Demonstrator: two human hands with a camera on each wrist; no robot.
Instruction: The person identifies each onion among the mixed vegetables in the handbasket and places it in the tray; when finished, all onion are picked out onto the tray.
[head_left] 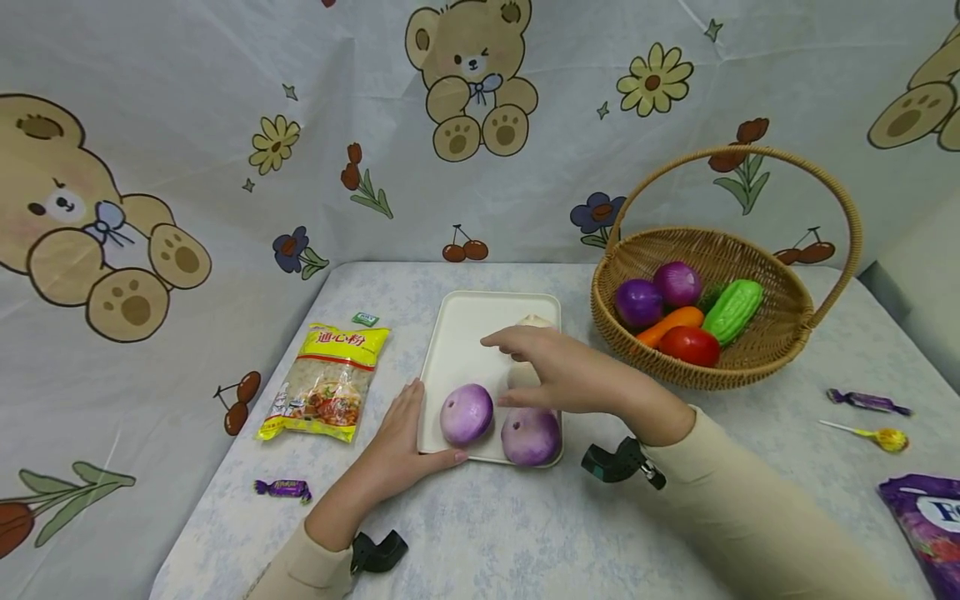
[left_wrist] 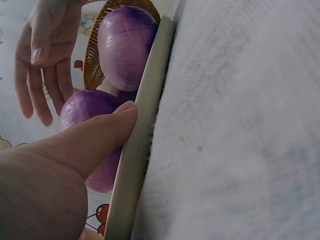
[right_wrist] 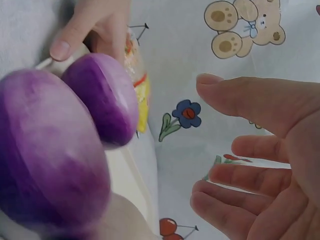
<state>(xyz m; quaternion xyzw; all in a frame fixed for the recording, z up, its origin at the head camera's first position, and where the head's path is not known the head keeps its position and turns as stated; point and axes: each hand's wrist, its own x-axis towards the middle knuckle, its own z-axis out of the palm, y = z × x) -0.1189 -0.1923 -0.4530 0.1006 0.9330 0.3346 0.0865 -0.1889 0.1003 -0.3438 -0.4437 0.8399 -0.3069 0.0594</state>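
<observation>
A white rectangular tray (head_left: pixel 465 333) lies on the table with two purple onions (head_left: pixel 467 414) at its near end. Pale round vegetables (head_left: pixel 536 321) sit along its right side, partly hidden by my right hand (head_left: pixel 558 367). That hand hovers above the tray, fingers spread and slightly bent, and its palm holds nothing in the right wrist view. My left hand (head_left: pixel 408 433) rests against the tray's near left corner. Its fairly straight fingers lie along the left side, and its thumb (left_wrist: pixel 107 132) presses on the near rim beside an onion.
A wicker basket (head_left: pixel 772 358) with onions, a carrot, a tomato and a green vegetable stands at right. A yellow food packet (head_left: pixel 326 383) lies left of the tray. Wrapped candies (head_left: pixel 283 489), a lollipop (head_left: pixel 888 439) and a purple bag (head_left: pixel 926 525) lie around the table.
</observation>
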